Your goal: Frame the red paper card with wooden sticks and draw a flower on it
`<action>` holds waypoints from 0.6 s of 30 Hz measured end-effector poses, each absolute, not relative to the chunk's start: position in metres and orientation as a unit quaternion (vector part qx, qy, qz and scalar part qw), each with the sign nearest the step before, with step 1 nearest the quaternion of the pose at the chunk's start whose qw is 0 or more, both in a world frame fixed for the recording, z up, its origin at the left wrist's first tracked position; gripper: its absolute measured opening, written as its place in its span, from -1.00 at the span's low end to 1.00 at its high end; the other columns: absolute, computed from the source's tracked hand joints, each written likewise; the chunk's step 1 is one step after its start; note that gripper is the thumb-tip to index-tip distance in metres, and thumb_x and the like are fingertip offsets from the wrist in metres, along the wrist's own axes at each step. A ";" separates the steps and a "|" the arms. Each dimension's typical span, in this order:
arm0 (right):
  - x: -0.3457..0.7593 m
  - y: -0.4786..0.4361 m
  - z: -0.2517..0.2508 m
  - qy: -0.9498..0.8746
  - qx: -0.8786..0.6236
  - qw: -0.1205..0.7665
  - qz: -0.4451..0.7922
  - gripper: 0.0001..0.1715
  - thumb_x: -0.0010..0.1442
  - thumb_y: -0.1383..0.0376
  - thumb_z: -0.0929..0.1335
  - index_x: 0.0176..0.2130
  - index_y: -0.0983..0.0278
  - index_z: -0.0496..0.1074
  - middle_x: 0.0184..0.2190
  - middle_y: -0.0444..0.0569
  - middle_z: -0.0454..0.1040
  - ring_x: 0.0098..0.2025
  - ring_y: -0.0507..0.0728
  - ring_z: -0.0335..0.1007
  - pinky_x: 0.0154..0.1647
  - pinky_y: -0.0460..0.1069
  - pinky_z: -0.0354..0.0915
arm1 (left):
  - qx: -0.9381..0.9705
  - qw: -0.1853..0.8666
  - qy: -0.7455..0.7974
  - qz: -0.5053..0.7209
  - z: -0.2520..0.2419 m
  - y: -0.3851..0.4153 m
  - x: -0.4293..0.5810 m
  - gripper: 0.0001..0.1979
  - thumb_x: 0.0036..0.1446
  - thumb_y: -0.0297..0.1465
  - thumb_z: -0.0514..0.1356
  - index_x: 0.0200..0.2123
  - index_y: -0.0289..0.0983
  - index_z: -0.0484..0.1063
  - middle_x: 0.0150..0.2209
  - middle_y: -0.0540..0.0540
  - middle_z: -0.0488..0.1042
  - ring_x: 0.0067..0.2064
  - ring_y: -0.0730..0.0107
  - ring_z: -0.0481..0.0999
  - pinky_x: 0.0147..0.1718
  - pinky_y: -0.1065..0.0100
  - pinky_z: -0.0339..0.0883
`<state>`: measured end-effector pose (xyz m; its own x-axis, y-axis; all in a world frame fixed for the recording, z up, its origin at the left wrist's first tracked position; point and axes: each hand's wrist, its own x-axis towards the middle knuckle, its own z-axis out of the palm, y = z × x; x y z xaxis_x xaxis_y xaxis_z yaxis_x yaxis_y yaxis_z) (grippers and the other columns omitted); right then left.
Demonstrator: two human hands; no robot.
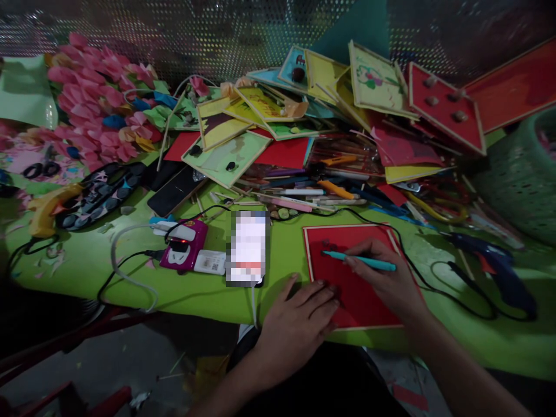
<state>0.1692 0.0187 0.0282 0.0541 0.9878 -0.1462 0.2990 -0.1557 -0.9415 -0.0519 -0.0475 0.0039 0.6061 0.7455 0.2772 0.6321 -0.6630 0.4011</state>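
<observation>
A red card [356,307] with thin pale strips along its edges lies on the green table in front of me. My left hand [299,315] rests flat over its lower left part, fingers stretched out. Between the fingers of my right hand [386,278] is a turquoise pen [369,262], its tip pointing left at the card's upper left area. Small dark marks show on the red surface near the tip. Just left of the card lies a lit phone [247,249], its screen blurred out, with a white cable running from its lower end.
A purple power strip [195,243] with plugs and cables sits left of the phone. Blue [499,266] and yellow [47,211] glue guns lie at either side. Framed cards [226,156], pens and pink paper petals [95,98] are heaped behind. A green basket [512,174] stands right.
</observation>
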 end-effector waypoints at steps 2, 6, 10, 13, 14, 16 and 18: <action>0.169 0.019 0.028 -0.526 -0.617 0.383 0.444 -0.63 0.07 0.01 0.52 -0.34 0.22 0.47 -0.40 -0.06 0.52 -0.39 0.10 0.42 -0.38 -0.02 0.37 | 0.887 0.131 0.387 0.214 0.003 -0.047 -0.052 -0.64 0.36 -0.27 0.09 0.18 -0.09 0.38 0.28 0.10 0.40 0.33 0.48 0.30 0.46 0.13 -0.15; 0.168 0.020 0.028 -0.522 -0.616 0.389 0.444 -0.61 0.05 -0.01 0.53 -0.35 0.21 0.46 -0.41 -0.06 0.52 -0.40 0.09 0.42 -0.39 -0.03 0.38 | 0.888 0.134 0.383 0.218 0.002 -0.048 -0.052 -0.64 0.36 -0.27 0.09 0.19 -0.09 0.38 0.28 0.08 0.40 0.33 0.47 0.30 0.46 0.12 -0.17; 0.167 0.020 0.028 -0.523 -0.617 0.387 0.442 -0.61 0.06 -0.01 0.52 -0.34 0.22 0.47 -0.42 -0.05 0.52 -0.40 0.09 0.42 -0.39 -0.03 0.38 | 0.890 0.132 0.382 0.209 0.001 -0.048 -0.052 -0.62 0.35 -0.27 0.10 0.20 -0.09 0.37 0.29 0.08 0.39 0.34 0.45 0.29 0.45 0.09 -0.10; 0.167 0.020 0.027 -0.530 -0.614 0.386 0.439 -0.62 0.07 0.00 0.52 -0.34 0.22 0.47 -0.42 -0.05 0.52 -0.39 0.10 0.42 -0.39 -0.02 0.38 | 0.891 0.133 0.383 0.205 0.000 -0.049 -0.052 -0.62 0.35 -0.27 0.10 0.20 -0.08 0.37 0.28 0.07 0.40 0.34 0.44 0.30 0.44 0.09 -0.06; 0.167 0.020 0.027 -0.531 -0.614 0.387 0.438 -0.63 0.07 0.00 0.52 -0.34 0.22 0.47 -0.42 -0.05 0.52 -0.39 0.10 0.42 -0.39 -0.02 0.38 | 0.890 0.133 0.384 0.207 0.000 -0.049 -0.052 -0.62 0.35 -0.28 0.10 0.20 -0.08 0.37 0.28 0.08 0.40 0.34 0.45 0.30 0.44 0.09 -0.07; 0.167 0.020 0.026 -0.530 -0.614 0.391 0.436 -0.63 0.07 0.00 0.52 -0.35 0.21 0.47 -0.43 -0.06 0.51 -0.40 0.09 0.42 -0.39 -0.02 0.38 | 0.889 0.130 0.384 0.212 0.000 -0.049 -0.052 -0.63 0.36 -0.28 0.09 0.19 -0.09 0.38 0.28 0.09 0.40 0.33 0.46 0.30 0.45 0.09 -0.08; 0.166 0.020 0.026 -0.526 -0.614 0.393 0.438 -0.63 0.06 0.01 0.52 -0.35 0.21 0.47 -0.43 -0.06 0.51 -0.40 0.10 0.42 -0.39 -0.02 0.38 | 0.889 0.127 0.386 0.210 0.001 -0.049 -0.052 -0.63 0.35 -0.28 0.10 0.19 -0.09 0.38 0.27 0.09 0.41 0.33 0.47 0.31 0.44 0.10 -0.06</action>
<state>0.1663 0.0199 0.0257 0.0627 0.9902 -0.1245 0.3023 -0.1377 -0.9432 -0.0519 -0.0486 0.0007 0.6143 0.7392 0.2761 0.6324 -0.6704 0.3881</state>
